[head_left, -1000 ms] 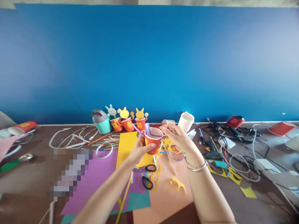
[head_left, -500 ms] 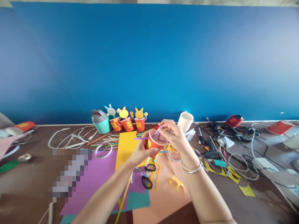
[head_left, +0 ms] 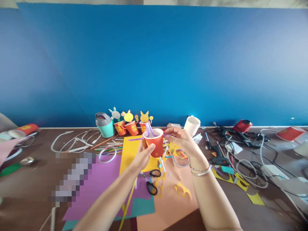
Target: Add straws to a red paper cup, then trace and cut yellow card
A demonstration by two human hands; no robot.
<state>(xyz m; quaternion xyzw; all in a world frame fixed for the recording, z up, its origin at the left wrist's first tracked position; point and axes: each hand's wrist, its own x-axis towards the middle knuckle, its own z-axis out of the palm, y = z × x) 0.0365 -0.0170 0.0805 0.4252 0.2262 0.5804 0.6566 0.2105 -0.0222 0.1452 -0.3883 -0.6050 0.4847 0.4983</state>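
My left hand is wrapped round a red paper cup with a white rim, held upright above the table, thumb on its front. Purple pipe cleaners rise out of the cup's mouth, and a purple end sticks out past its left side. My right hand is at the cup's right wall, its fingertips pinched on a bit of purple pipe cleaner there. The tips partly hide that bit. Below lie black-handled scissors.
Behind stand several red cups with paper animal heads. A teal container is beside them; a white cylinder stands right. Coloured paper and yellow cut-outs lie in front. A glue gun and cables are on the right.
The cup has turned and its plain side now faces me. My right hand has moved from the cup's mouth to its right outer wall. Purple pipe cleaners now stick up from the mouth.
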